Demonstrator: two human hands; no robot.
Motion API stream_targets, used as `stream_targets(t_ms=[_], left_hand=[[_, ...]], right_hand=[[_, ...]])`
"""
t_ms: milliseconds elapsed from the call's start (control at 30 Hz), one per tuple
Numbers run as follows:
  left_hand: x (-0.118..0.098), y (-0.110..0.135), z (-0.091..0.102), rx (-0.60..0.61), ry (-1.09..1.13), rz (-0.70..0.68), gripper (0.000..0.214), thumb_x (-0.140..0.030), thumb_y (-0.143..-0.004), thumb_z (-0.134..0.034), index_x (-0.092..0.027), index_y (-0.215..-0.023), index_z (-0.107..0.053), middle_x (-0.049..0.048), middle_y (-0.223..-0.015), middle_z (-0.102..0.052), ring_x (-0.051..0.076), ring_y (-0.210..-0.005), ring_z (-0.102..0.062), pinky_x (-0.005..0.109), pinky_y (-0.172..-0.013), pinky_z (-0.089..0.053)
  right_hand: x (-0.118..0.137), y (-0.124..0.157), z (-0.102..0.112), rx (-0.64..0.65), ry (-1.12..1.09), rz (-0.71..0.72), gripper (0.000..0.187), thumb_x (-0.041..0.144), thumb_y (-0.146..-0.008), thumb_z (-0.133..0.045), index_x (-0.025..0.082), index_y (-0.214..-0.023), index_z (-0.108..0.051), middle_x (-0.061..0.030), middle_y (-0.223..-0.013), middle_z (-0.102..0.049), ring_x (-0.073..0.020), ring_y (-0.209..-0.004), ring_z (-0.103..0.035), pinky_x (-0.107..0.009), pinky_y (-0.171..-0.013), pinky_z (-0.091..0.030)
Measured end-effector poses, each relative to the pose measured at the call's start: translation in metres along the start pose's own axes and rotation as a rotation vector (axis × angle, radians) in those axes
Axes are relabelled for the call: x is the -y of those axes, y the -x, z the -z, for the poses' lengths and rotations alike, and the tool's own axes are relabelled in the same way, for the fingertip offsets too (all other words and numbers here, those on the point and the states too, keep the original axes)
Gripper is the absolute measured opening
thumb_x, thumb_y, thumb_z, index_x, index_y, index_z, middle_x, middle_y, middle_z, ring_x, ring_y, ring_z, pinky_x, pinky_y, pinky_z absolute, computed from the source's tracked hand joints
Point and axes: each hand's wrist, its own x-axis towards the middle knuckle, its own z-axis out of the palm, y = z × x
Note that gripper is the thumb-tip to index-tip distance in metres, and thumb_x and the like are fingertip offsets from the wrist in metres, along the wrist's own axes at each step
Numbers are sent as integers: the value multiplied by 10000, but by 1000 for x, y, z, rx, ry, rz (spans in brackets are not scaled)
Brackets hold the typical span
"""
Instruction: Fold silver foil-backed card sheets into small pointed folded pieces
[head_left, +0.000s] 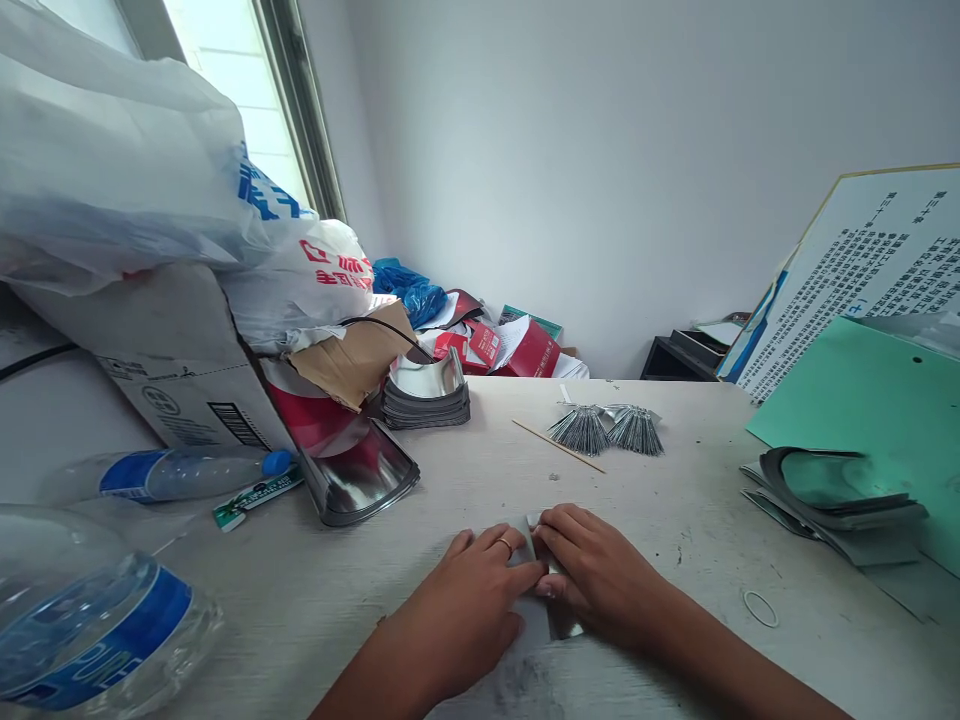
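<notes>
Centrally, on the near part of the counter [675, 660], a silvery sheet [566, 625] lies with its visible long axis running near to far, its far end leaning left. The left hand [472, 605] and right hand [596, 570] rest over it, fingers bent; whether either clamps it, I cannot tell.

The sheet [565, 622] is silvery, the folder [862, 410] green.
</notes>
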Motion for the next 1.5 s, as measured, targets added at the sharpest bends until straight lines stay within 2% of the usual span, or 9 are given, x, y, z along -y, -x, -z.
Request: stream_targets(t_ms=[167,300,500,633,833,1067,1233,1367,1500], left_hand=[[2,1,2,28,11,-5,469,-136,-799,-588,-357,-1213,-612,49,-1391,-516,293,-1336,-445,564,-1104,-339],[4,3,8,64,24,11,508,-142,-802,-581,-370,-1256,-594,50,-1450,-475,281,-1340,-451,573,-1137,-300],[1,5,18,124,36,38,566,-155,-804,-589,-364,-1329,-562,66,-1515,-416,279,-1346,-451,499,-1137,-337],[3,4,17,110,25,11,534,-159,-810,-598,-335,-1314,-581,60,-1491,-449,278,-1329,-474,464,-1133,-357],[8,1,11,53,-6,-18,531,-148,-813,-596,-288,-1324,-566,66,-1434,-507,278,-1320,-483,469,-1120,-380],[7,2,15,63,-10,-20,486,-170,-835,-598,-263,-1312,-575,60,-1459,-501,268,-1338,-469,459,-1138,-358],[9,3,13,63,-31,19,525,-175,-844,-582,-321,-1348,-557,59,-1504,-456,289,-1403,-389,523,-1148,-317],[7,4,12,58,-28,67,514,-180,-838,-586,-363,-1318,-586,90,-1474,-472,289,-1367,-439,508,-1106,-370],[6,4,13,112,-9,112,566,-176,-823,-592,-393,-1345,-556,70,-1535,-404,315,-1465,-283,570,-1169,-248]], right_hand=[[-3,6,16,108,-62,75,489,525,-956,-542,176,-1299,-555,-127,-1251,-588,-281,-1137,-525,-455,-1016,-442],[-7,9,24,189,-92,83,624,574,-936,-546,178,-1415,-491,-139,-1406,-520,-302,-1311,-445,-471,-1137,-349],[-16,11,31,313,-195,51,691,607,-888,-601,209,-1442,-486,-129,-1501,-445,-309,-1406,-370,-467,-1162,-336],[-18,12,28,320,-185,16,664,583,-922,-566,226,-1470,-451,-109,-1536,-408,-295,-1442,-322,-463,-1188,-302],[-12,11,18,224,-117,-4,694,619,-932,-519,259,-1510,-387,-103,-1565,-368,-293,-1434,-337,-481,-1191,-299],[-11,10,24,283,-79,-13,686,632,-948,-473,256,-1516,-383,-89,-1586,-337,-288,-1451,-317,-482,-1203,-276],[-12,10,27,300,-84,0,672,589,-954,-498,245,-1519,-379,-75,-1580,-351,-269,-1467,-287,-459,-1216,-251],[-13,10,30,315,-87,16,631,501,-933,-577,235,-1487,-434,-81,-1556,-397,-270,-1447,-324,-453,-1210,-257],[-13,9,32,304,-60,52,593,431,-912,-608,248,-1458,-466,-91,-1531,-427,-271,-1413,-371,-473,-1195,-263]])
